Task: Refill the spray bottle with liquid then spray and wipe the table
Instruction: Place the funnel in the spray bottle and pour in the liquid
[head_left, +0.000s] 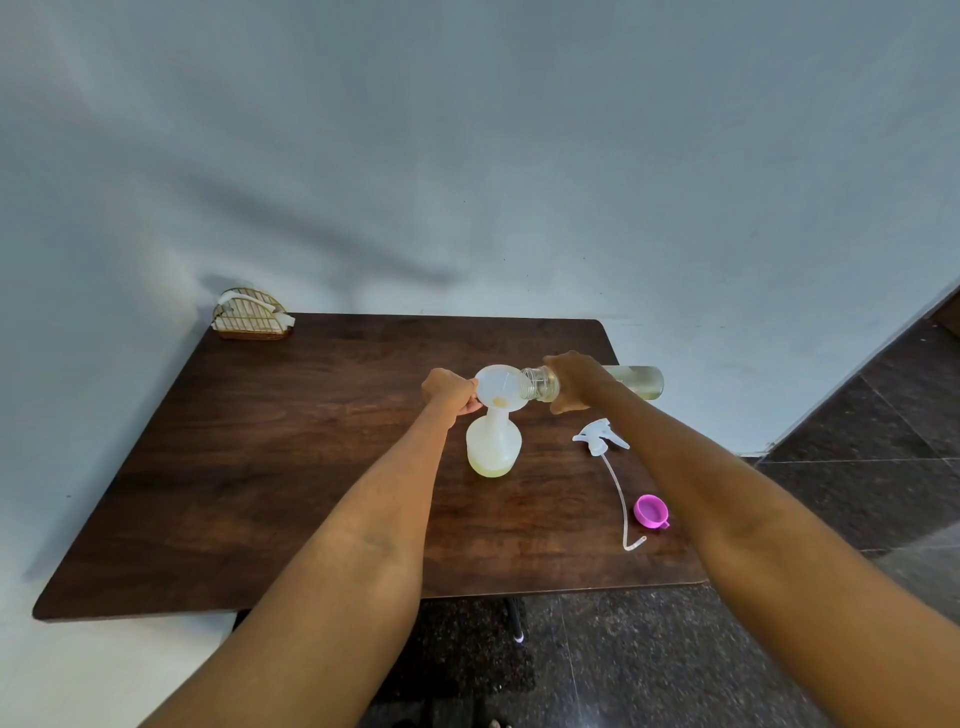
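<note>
R hand (574, 382) is wrapped round a clear refill bottle (631, 382), tipped nearly flat w/ its open mouth over a white funnel (498, 385). L hand (449, 391) pinches the funnel's rim to steady it. The funnel sits in the neck of the spray bottle (493, 444), which stands upright mid-table, a bit of yellowish liquid at its bottom and a small pool in the funnel.

So the refill looks underway, prob early: bottle mostly empty, refill bottle has some liquid left. Left to do: finish pouring, pull funnel, refit the trigger, spray, wipe.

The trigger head (600, 440) lies just R of the bottle, its dip tube (621, 499) trailing toward the near edge. A pink cap (650, 512) lies beside the tube. Napkin holder (249, 316) sits at the far L corner of the table (260, 467), well apart; likely the wiping material. Cap & tube will need lifting before wiping.
</note>
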